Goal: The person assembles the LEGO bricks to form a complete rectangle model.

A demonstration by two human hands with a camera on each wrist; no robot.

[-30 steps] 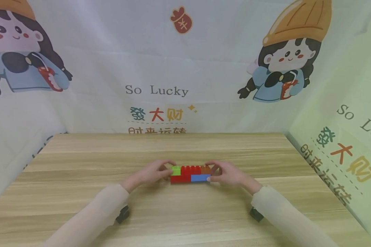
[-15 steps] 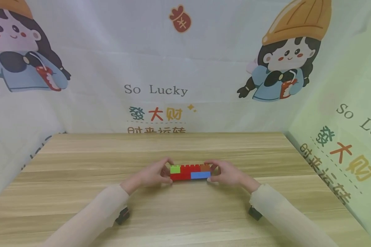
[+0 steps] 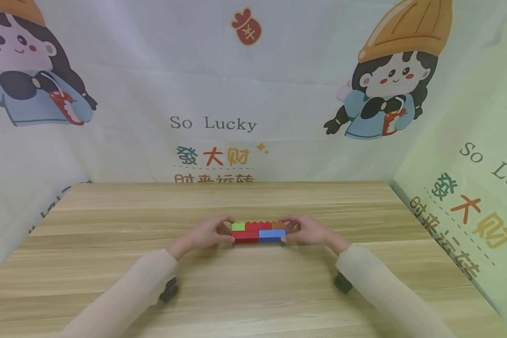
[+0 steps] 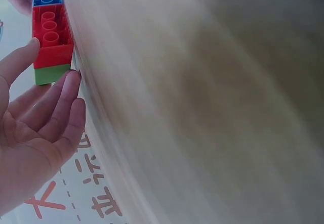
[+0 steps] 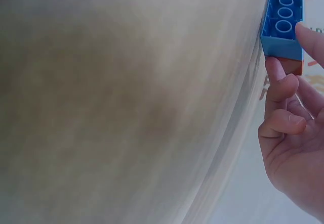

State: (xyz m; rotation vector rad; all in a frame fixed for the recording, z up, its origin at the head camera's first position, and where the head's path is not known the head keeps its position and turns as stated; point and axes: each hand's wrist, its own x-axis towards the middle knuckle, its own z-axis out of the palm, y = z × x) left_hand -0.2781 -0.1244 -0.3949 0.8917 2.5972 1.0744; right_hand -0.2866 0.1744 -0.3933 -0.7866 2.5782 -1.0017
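Two layers of toy building bricks form one short bar, held at its ends between my two hands. In the head view, its lower layer is a red brick (image 3: 245, 236) and a blue brick (image 3: 272, 234). Above them sit a lime green brick (image 3: 238, 226), another red brick (image 3: 257, 226) and an orange-brown brick (image 3: 277, 226). My left hand (image 3: 207, 233) pinches the green end, thumb against the lower red brick (image 4: 53, 57). The blue and brown end is pinched by my right hand (image 3: 310, 231). Hollow undersides show in both wrist views.
A wood-grain table (image 3: 253, 291) spreads under the hands. Printed white cloth (image 3: 295, 94) hangs behind it and along both sides. Black devices (image 3: 343, 282) hang under both wrists.
The brick bar has risen slightly in the head view, and its underside has tipped toward me. My left thumb has shifted down onto the lower red brick. Both hands moved along with the bar.
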